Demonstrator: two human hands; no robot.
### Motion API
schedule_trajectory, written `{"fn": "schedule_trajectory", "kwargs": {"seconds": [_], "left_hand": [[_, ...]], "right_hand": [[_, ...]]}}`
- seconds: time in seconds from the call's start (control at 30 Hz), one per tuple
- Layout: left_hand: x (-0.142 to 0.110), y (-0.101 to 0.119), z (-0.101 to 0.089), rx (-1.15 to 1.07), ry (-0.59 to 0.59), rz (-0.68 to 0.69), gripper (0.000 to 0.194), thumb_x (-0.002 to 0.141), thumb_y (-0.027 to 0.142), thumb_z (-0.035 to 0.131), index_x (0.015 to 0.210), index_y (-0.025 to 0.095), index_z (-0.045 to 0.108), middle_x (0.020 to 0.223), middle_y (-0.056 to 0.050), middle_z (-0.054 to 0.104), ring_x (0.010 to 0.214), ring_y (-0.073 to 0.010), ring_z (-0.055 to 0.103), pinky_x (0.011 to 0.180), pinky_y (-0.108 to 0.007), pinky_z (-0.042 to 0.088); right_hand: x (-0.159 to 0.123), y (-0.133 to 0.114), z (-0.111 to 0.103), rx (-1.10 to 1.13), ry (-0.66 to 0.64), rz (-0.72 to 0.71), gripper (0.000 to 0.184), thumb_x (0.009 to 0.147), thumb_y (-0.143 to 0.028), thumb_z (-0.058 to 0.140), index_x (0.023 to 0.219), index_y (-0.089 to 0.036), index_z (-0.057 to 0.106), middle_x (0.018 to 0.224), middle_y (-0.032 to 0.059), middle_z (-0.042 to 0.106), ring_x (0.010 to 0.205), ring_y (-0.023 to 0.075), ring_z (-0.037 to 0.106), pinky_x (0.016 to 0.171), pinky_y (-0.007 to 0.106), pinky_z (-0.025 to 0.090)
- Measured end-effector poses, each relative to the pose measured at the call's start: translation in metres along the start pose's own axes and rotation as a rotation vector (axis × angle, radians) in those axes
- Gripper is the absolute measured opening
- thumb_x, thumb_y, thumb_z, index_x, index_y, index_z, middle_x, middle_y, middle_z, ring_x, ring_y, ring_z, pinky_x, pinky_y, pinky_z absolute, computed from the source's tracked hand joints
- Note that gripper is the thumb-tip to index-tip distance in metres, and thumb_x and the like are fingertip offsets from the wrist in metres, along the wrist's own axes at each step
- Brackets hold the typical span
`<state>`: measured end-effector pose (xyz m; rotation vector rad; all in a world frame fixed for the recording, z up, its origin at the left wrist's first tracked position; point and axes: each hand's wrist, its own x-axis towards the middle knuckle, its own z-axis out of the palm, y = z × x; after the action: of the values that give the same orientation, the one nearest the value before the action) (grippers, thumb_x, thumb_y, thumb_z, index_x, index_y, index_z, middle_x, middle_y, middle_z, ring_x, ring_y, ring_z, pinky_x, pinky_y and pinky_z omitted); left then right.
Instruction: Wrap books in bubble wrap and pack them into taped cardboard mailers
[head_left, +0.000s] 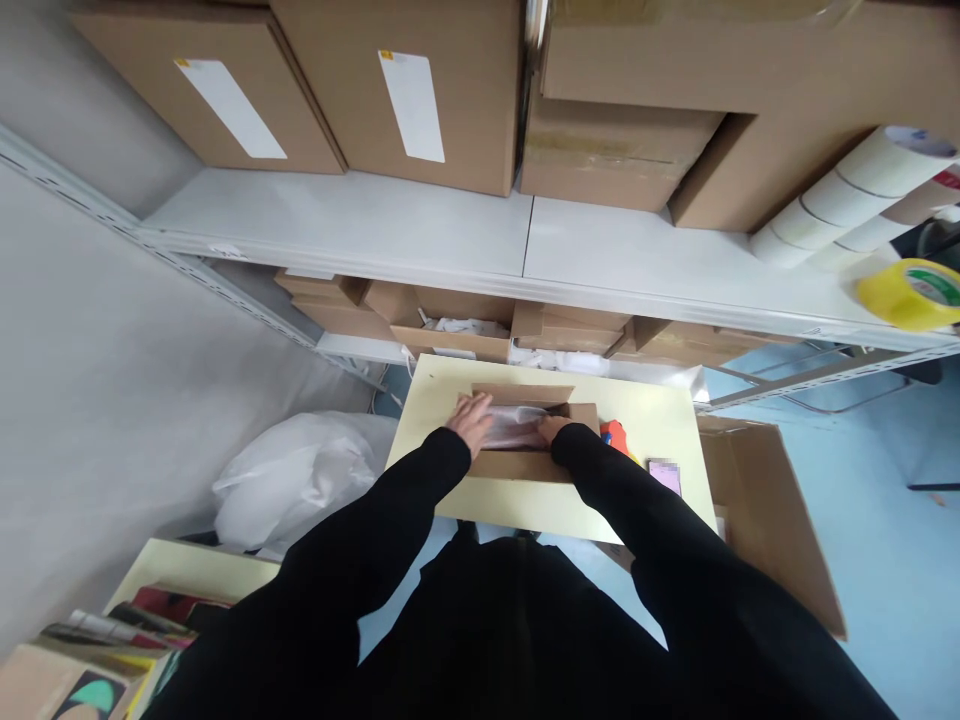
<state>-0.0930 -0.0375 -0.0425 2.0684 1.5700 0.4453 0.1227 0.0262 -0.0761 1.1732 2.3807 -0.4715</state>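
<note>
Both hands are working inside the open box [525, 466], and the step in hand is, as far as one can judge, settling or handling the packet [514, 427] between its walls. The left hand [472, 422] is resting at the box's left end, its fingers reaching onto the packet's edge, fairly straight and open rather than closing round anything. The right hand [553, 430] is reaching in at the other end, touching or nearly touching the packet; its fingertips are hiding, so whether they are gripping cannot be told. With the fit looking snug, a next move would seem to call for even, gentle handling and fingers clear of the flaps. The packet is lying lengthwise inside the box, looking pale, whitish and glossy, like something in clear wrap; what the wrap is covering cannot be made out. The box is standing on the pale yellow table [450, 385], its flaps opening outward, with an orange tool [615, 436] sitting just beside its right end and a phone [664, 475] lying farther right.
</note>
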Motion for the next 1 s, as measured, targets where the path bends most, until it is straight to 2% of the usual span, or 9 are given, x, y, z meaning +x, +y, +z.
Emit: {"fn": "schedule_trajectory", "kwargs": {"seconds": [0.07, 0.13, 0.2, 0.3, 0.4, 0.53, 0.67, 0.8, 1.0], "left_hand": [[-0.021, -0.006, -0.01, 0.074, 0.254, -0.141, 0.066, 0.059, 0.014, 0.066, 0.122, 0.018, 0.047, 0.142, -0.015, 0.024, 0.129, -0.034, 0.022, 0.104, -0.052, 0.017], [-0.034, -0.015, -0.012, -0.07, 0.345, -0.325, 0.083, 0.059, 0.021, 0.068, 0.132, 0.016, 0.03, 0.138, -0.021, 0.027, 0.12, -0.0338, 0.039, 0.095, -0.05, 0.034], [-0.039, -0.025, -0.006, -0.317, 0.29, -0.463, 0.082, 0.061, 0.024, 0.067, 0.133, 0.015, 0.027, 0.122, -0.02, 0.047, 0.095, -0.026, 0.059, 0.079, -0.042, 0.049], [-0.038, -0.035, 0.007, -0.498, 0.221, -0.521, 0.061, 0.064, 0.021, 0.062, 0.121, 0.013, 0.043, 0.094, -0.012, 0.062, 0.064, -0.015, 0.062, 0.065, -0.032, 0.052], [-0.036, -0.036, 0.013, -0.527, 0.243, -0.477, 0.052, 0.062, 0.021, 0.063, 0.112, 0.013, 0.052, 0.086, -0.008, 0.063, 0.055, -0.0111, 0.059, 0.06, -0.028, 0.052], [-0.036, -0.033, 0.009, -0.65, 0.253, -0.464, 0.048, 0.058, 0.023, 0.066, 0.103, 0.012, 0.058, 0.082, -0.008, 0.065, 0.064, -0.0147, 0.062, 0.061, -0.028, 0.053], [-0.035, -0.033, 0.004, -0.716, 0.184, -0.446, 0.048, 0.057, 0.023, 0.066, 0.102, 0.009, 0.059, 0.092, -0.013, 0.065, 0.075, -0.0185, 0.064, 0.073, -0.032, 0.053], [-0.04, -0.027, 0.007, -0.663, 0.116, -0.391, 0.058, 0.065, 0.032, 0.06, 0.118, 0.009, 0.05, 0.115, -0.017, 0.057, 0.09, -0.0214, 0.062, 0.076, -0.034, 0.052], [-0.052, -0.017, 0.002, -0.124, -0.18, 0.08, 0.083, 0.054, 0.043, 0.069, 0.127, 0.014, 0.043, 0.139, -0.016, 0.032, 0.126, -0.0287, 0.032, 0.102, -0.042, 0.029]], "right_hand": [[-0.005, 0.001, -0.001, 0.002, 0.008, 0.008, 0.026, 0.076, -0.006, 0.046, 0.095, -0.006, 0.064, 0.1, 0.0223, 0.062, 0.09, 0.0282, 0.061, 0.075, 0.039, 0.049], [-0.013, 0.003, -0.005, 0.016, 0.031, -0.023, 0.03, 0.072, -0.009, 0.053, 0.101, -0.005, 0.061, 0.107, 0.0232, 0.058, 0.098, 0.0299, 0.057, 0.079, 0.039, 0.046], [-0.024, 0.008, -0.01, 0.04, 0.045, -0.078, 0.035, 0.067, -0.016, 0.063, 0.102, -0.009, 0.061, 0.113, 0.0196, 0.055, 0.101, 0.0292, 0.054, 0.084, 0.037, 0.045], [-0.049, 0.024, -0.023, 0.136, 0.14, -0.16, 0.038, 0.065, -0.029, 0.067, 0.1, -0.015, 0.061, 0.127, 0.0137, 0.046, 0.103, 0.0263, 0.054, 0.087, 0.034, 0.043], [-0.083, 0.05, -0.029, 0.27, 0.34, -0.134, 0.034, 0.072, -0.033, 0.06, 0.102, -0.016, 0.06, 0.129, 0.0117, 0.044, 0.109, 0.0242, 0.05, 0.091, 0.035, 0.042], [-0.122, 0.07, -0.009, 0.552, 0.618, 0.223, 0.045, 0.071, -0.039, 0.059, 0.109, -0.017, 0.054, 0.116, 0.0128, 0.053, 0.1, 0.0244, 0.057, 0.086, 0.04, 0.047], [-0.123, 0.054, 0.022, 0.9, 0.493, 0.365, 0.06, 0.069, -0.038, 0.061, 0.122, -0.014, 0.043, 0.112, 0.0149, 0.057, 0.09, 0.0229, 0.063, 0.075, 0.035, 0.053], [-0.108, 0.033, 0.029, 0.972, 0.513, 0.35, 0.048, 0.077, -0.025, 0.049, 0.124, -0.018, 0.041, 0.111, 0.0116, 0.059, 0.096, 0.0213, 0.061, 0.081, 0.034, 0.052], [-0.11, 0.021, 0.03, 0.973, 0.552, 0.194, 0.049, 0.081, -0.026, 0.042, 0.129, -0.018, 0.036, 0.122, 0.0122, 0.052, 0.107, 0.0207, 0.054, 0.081, 0.032, 0.051]]}}
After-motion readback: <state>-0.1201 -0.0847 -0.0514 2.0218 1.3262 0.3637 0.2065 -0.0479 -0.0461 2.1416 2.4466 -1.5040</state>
